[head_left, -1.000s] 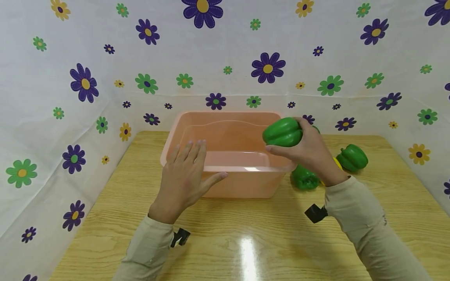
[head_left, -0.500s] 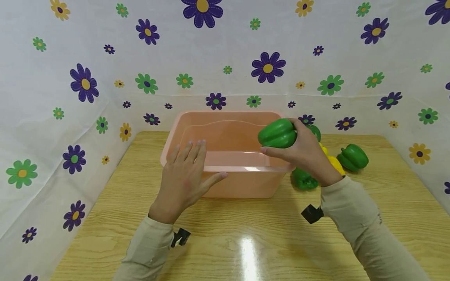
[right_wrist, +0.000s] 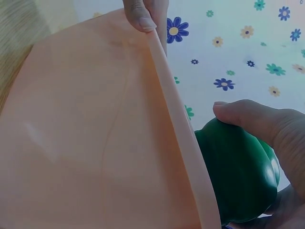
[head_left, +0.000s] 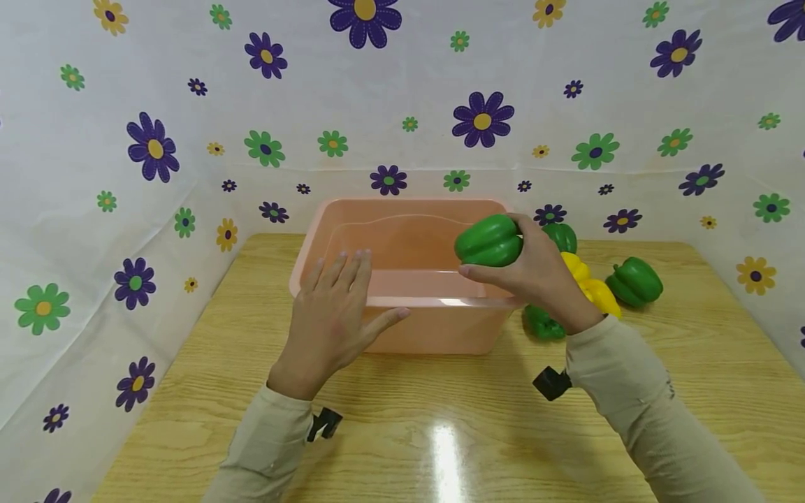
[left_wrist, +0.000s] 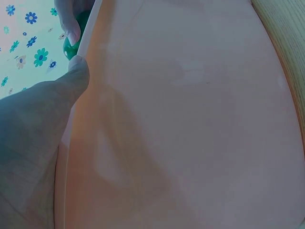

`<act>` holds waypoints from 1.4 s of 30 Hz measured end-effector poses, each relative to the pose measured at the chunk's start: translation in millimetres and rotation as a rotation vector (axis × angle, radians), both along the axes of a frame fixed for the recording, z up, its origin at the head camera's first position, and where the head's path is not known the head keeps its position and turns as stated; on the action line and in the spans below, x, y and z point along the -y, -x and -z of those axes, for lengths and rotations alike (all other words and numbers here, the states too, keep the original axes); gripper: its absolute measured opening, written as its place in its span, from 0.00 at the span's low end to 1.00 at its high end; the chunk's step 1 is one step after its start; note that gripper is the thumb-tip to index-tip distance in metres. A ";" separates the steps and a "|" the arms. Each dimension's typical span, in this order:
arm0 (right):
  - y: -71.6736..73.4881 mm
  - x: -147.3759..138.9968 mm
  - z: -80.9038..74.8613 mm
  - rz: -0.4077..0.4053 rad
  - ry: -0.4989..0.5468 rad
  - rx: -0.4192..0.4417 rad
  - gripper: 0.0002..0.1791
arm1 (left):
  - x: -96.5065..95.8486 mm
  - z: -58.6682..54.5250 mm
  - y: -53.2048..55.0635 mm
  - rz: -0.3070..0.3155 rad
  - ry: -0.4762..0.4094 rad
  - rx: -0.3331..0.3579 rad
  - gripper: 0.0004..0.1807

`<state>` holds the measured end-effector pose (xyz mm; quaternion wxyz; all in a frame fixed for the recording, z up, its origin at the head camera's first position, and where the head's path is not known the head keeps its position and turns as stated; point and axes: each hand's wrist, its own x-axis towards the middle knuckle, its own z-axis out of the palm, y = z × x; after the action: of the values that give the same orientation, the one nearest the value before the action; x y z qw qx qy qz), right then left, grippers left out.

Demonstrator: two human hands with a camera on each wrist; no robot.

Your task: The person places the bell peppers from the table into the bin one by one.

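The right hand [head_left: 539, 271] partly hides a yellow pepper [head_left: 606, 297], the head view's lower edge crops both sleeves [head_left: 263, 434], and in the left wrist view the tub [left_wrist: 200, 119] partly covers the held pepper [left_wrist: 71, 50].

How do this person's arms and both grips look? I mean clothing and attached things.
The left sleeve and right sleeve are long and beige. The right one has a dark mark, too small to read. The left black piece and right black piece, both boxy, sit at the wrists. The left grip and right grip wear no gloves.
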<state>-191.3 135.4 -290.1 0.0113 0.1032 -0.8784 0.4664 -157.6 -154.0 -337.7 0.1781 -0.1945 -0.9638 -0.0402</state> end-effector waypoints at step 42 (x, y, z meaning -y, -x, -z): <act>3.1 23.5 16.4 -0.069 0.009 -0.065 0.49 | 0.7 1.3 -0.7 0.005 -0.003 -0.020 0.55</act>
<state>-194.4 111.9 -306.5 0.0242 0.1486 -0.8715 0.4667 -157.0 -154.7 -338.9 0.1877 -0.1972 -0.9614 -0.0401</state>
